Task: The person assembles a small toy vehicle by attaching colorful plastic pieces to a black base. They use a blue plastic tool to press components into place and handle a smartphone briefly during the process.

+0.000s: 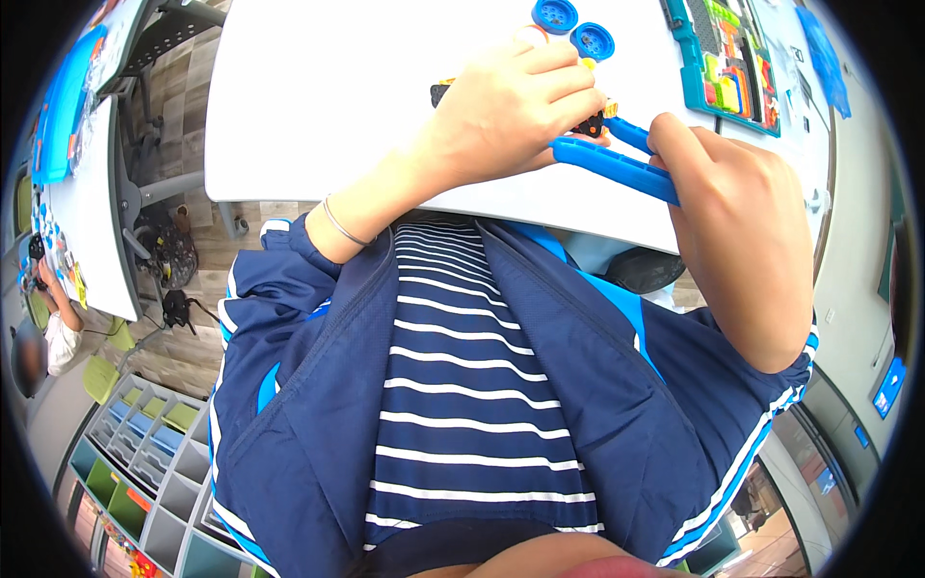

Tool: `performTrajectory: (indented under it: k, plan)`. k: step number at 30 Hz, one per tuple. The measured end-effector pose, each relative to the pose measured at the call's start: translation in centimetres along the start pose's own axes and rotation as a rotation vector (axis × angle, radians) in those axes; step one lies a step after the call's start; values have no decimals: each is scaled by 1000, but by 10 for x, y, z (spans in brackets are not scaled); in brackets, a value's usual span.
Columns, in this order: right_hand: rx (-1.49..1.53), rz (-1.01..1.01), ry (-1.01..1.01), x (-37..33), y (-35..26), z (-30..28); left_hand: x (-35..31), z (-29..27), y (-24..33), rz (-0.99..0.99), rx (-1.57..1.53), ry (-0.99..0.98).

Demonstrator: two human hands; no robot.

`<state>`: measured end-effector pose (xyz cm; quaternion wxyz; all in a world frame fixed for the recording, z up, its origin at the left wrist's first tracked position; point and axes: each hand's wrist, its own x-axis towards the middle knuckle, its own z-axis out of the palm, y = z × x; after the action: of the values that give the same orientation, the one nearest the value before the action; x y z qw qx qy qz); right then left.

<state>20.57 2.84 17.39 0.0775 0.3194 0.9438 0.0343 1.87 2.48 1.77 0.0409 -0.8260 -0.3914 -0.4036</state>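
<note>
My left hand is closed around a small building-block assembly over the white table. Black and yellow parts of the assembly show at the fingertips, and a black end sticks out on the other side; the fingers and palm hide the rest. In my right hand, closed, are the two blue handles of a plastic pliers-like tool. Its tip meets the assembly beside my left fingers, where the jaws are hidden. Just beyond my left hand lie a blue wheel and a second blue wheel.
A teal case of colourful block parts stands at the table's far right. Across the floor on the left, another person works at a second table with a blue tray. Shelving with bins stands at the lower left.
</note>
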Motion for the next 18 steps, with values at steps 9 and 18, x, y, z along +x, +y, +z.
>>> performTrajectory:
  k: [9, 18]
  plan:
    - [143, 11, 182, -13, 8, 27, -2, 1, -15, 54, -16, -21]
    - [-85, 157, 185, -29, -30, 52, 1, 14, -12, 185, 80, -83]
